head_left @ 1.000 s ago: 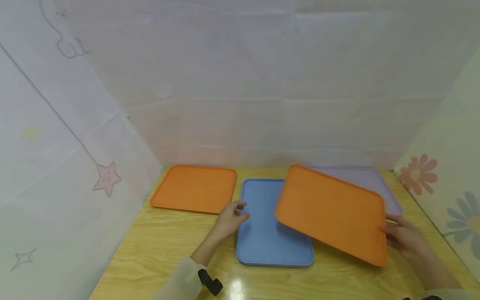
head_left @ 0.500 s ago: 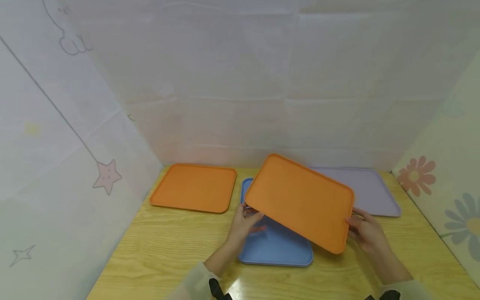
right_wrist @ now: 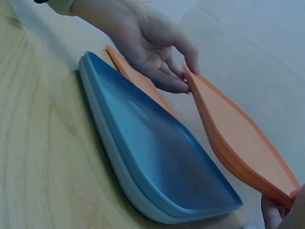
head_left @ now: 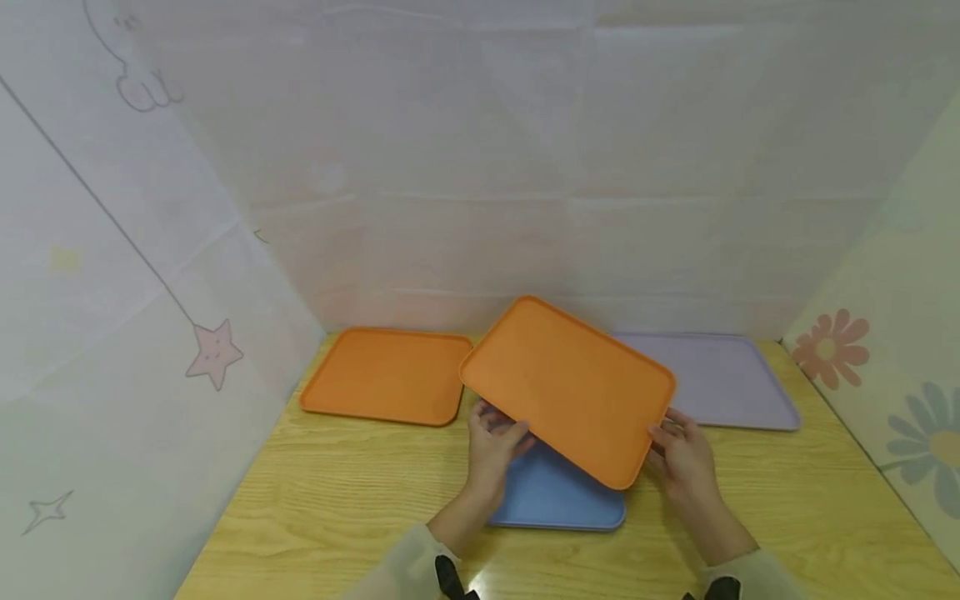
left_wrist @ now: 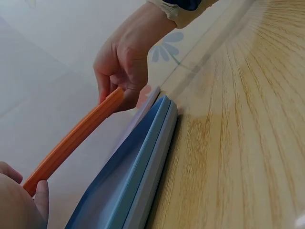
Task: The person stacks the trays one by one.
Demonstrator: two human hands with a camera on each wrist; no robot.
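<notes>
Both hands hold an orange tray [head_left: 570,392] aloft, tilted, over a stack of trays. My left hand [head_left: 491,450] pinches its near left edge, thumb on top and fingers underneath. At the right end, my right hand [head_left: 682,454] grips the edge between thumb and fingers. Below lies a blue tray [head_left: 558,500], partly hidden by the orange one. In the left wrist view, a greyish tray [left_wrist: 151,183] shows directly under the blue tray [left_wrist: 138,176]. The right wrist view shows a gap between the held orange tray [right_wrist: 243,133] and the stack.
Another orange tray [head_left: 390,375] lies flat at the back left of the wooden table [head_left: 337,500]. A pale purple tray [head_left: 727,383] lies at the back right, partly covered in view. Printed cloth walls [head_left: 480,167] enclose the back and sides.
The orange tray has moved left and up over the blue tray. My left hand, earlier beside the blue tray, has taken hold of its near edge. The right hand has moved left with it.
</notes>
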